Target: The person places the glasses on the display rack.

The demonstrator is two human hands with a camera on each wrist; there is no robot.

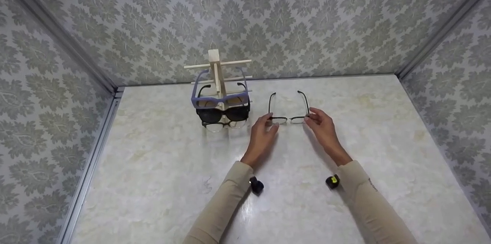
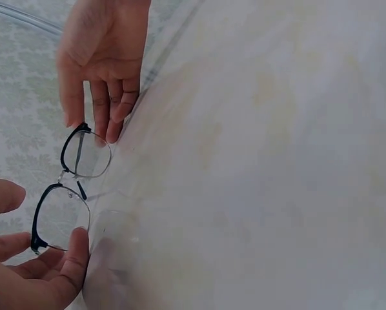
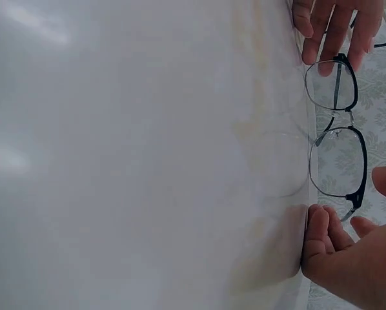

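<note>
Black browline eyeglasses (image 1: 301, 118) with clear lenses stand at the table surface, both temples unfolded towards the back. At their left hinge is my left hand (image 1: 262, 134), fingers loosely bent around that corner. Its thumb stands off the frame in the left wrist view, where the same eyeglasses (image 2: 50, 187) show from the front. My right hand (image 1: 324, 128) is at the other hinge, its thumb apart from the rim in the right wrist view and its fingers beside the temple. Whether the fingertips press the eyeglasses (image 3: 361, 139) is hard to see.
Left of the hands stands a wooden display rack (image 1: 214, 56) with crossbars. It carries purple-framed glasses (image 1: 220, 100), black sunglasses (image 1: 223, 114) and a clear-lensed pair (image 1: 215, 127) below. Patterned wall panels (image 1: 268, 25) border the pale table (image 1: 161, 182).
</note>
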